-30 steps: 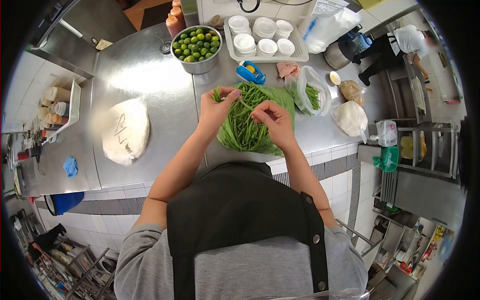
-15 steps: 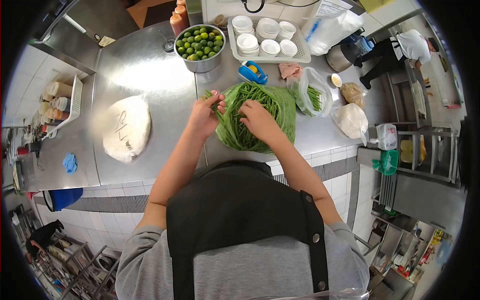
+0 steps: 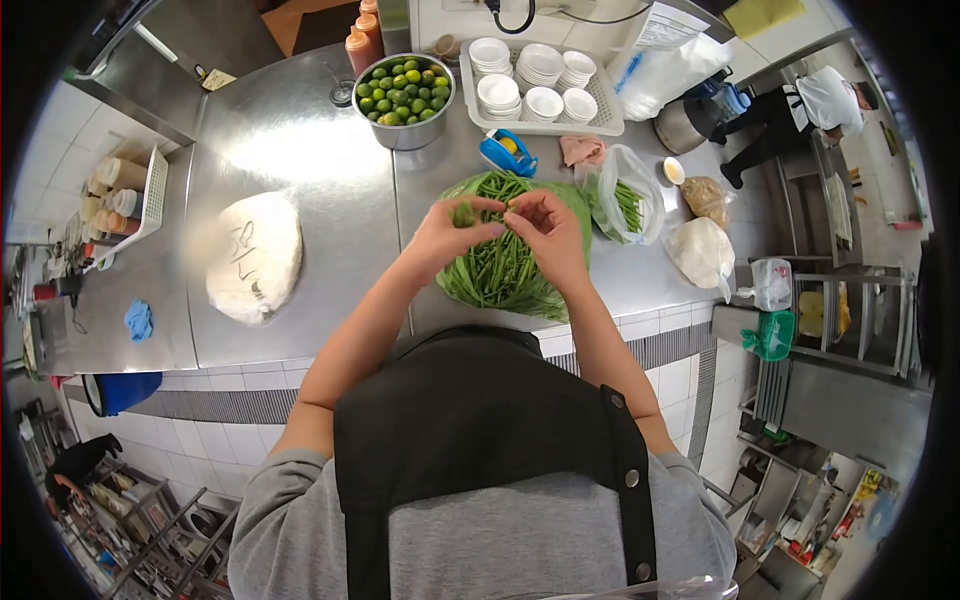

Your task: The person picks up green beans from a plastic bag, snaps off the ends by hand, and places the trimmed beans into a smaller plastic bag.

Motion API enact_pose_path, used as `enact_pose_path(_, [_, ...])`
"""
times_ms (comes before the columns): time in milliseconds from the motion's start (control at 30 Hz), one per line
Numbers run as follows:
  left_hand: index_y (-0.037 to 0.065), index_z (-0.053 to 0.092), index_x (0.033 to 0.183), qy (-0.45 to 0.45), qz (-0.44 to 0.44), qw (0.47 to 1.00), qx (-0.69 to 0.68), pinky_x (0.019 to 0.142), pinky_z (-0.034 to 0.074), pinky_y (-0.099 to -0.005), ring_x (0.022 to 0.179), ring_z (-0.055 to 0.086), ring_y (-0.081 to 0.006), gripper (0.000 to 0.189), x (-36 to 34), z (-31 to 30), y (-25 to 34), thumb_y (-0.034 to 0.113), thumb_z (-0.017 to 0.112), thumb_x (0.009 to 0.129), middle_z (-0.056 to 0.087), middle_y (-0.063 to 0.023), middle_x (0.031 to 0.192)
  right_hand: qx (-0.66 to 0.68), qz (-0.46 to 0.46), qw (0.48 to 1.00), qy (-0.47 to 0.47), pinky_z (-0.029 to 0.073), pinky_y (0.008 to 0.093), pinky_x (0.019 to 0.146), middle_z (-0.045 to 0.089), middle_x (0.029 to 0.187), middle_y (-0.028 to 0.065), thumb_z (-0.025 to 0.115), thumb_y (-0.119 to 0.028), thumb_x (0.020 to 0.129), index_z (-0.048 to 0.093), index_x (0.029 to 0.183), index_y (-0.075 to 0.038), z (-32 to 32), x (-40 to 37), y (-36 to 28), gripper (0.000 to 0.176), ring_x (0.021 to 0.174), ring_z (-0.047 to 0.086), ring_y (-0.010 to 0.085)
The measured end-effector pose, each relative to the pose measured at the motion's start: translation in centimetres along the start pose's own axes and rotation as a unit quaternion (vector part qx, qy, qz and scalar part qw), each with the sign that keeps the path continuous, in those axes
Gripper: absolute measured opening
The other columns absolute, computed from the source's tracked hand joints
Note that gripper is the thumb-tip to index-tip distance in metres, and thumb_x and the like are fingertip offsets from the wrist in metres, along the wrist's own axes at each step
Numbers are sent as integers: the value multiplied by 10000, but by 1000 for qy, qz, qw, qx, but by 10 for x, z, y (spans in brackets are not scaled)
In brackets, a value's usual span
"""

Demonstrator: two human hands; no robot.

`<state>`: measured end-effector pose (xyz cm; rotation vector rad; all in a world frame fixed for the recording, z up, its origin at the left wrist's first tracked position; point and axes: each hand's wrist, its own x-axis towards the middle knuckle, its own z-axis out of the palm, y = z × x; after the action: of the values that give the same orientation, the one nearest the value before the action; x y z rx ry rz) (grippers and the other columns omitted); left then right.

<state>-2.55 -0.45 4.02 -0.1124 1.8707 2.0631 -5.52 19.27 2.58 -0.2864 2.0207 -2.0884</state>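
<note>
A large translucent green bag (image 3: pixel 572 225) lies open on the steel counter, full of green beans (image 3: pixel 495 262). Over its upper part my left hand (image 3: pixel 450 232) is closed on some green beans, which show between thumb and fingers. Beside it my right hand (image 3: pixel 545 232) pinches at the beans' end, fingertips close to the left ones. A smaller clear bag (image 3: pixel 607 200) with green beans stands to the right. Behind the big bag sits a blue tape dispenser (image 3: pixel 508 152).
Steel counter (image 3: pixel 340 290) holds a metal pot of limes (image 3: pixel 405 128), a white crate (image 3: pixel 600 118) of stacked small dishes, a white bag with writing (image 3: pixel 255 258), a pink cloth (image 3: pixel 582 151) and a blue cloth (image 3: pixel 139 320). A co-worker (image 3: pixel 800 105) stands at the upper right.
My right hand has lifted from the beans in the bag and come up beside my left hand. My left hand has moved slightly right, over the bag.
</note>
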Motion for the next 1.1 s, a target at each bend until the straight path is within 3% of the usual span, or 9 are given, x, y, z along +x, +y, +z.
enact_pose_path(133, [6,733,1068,22,103,974,200,666,466,-285,682,542,-84,277,11,10,-19,221,771,896,616,-7,696,72,34,997,15,524,242,731,663,868,-5,704,-48,934,649,989,-34,-2,-5,-7,79,797,638,77])
enact_pose_path(300, [1,711,964,20,84,965,248,615,439,-301,646,514,-84,245,6,11,-16,242,742,925,597,-2,661,5,30,999,35,526,277,701,650,821,28,696,-65,939,634,920,-28,-10,-3,-3,76,771,642,117])
enact_pose_path(400, [16,692,905,-16,30,983,180,565,398,-274,608,480,-62,235,1,14,-12,243,700,965,549,16,628,-273,-153,946,86,491,323,650,627,783,85,713,-69,912,629,906,-16,-5,-3,0,99,708,616,179])
enact_pose_path(500, [39,683,887,-36,9,992,117,532,357,-249,574,441,-42,235,-6,18,-8,241,654,1003,509,31,609,-350,-174,915,98,455,360,620,595,762,122,720,-89,895,631,903,-14,-8,2,16,117,671,579,231])
enact_pose_path(600, [44,681,907,11,50,998,34,519,336,-236,564,430,-33,239,-7,15,-4,242,623,1026,513,36,614,-473,-71,878,-11,442,343,605,605,759,113,716,-131,922,643,896,-14,-16,-1,25,140,668,575,184])
enact_pose_path(700, [18,687,900,90,87,992,13,535,367,-251,570,457,-47,249,-2,8,2,224,620,1023,531,22,604,-250,69,964,-56,439,309,610,618,767,84,716,-172,943,657,903,-10,-9,-9,11,177,683,573,130])
enact_pose_path(800, [0,687,900,143,105,984,23,541,379,-253,569,465,-54,252,0,1,9,214,626,1017,537,18,602,-8,87,992,-97,444,282,629,632,787,52,706,-183,959,671,918,-4,3,-16,-5,187,707,570,96])
enact_pose_path(967, [13,675,867,176,113,977,-47,523,355,-252,551,449,-52,257,2,2,4,218,631,1015,537,23,604,-96,3,991,-92,462,277,661,636,815,52,689,-132,946,676,943,-1,16,-21,-5,132,718,577,112])
enact_pose_path(1100, [9,635,948,153,91,950,-255,544,357,-234,601,471,-63,204,3,-13,-14,192,598,1030,549,-9,701,-261,-49,959,-95,485,309,704,643,859,92,678,-71,912,684,946,4,1,-5,-15,83,746,614,192])
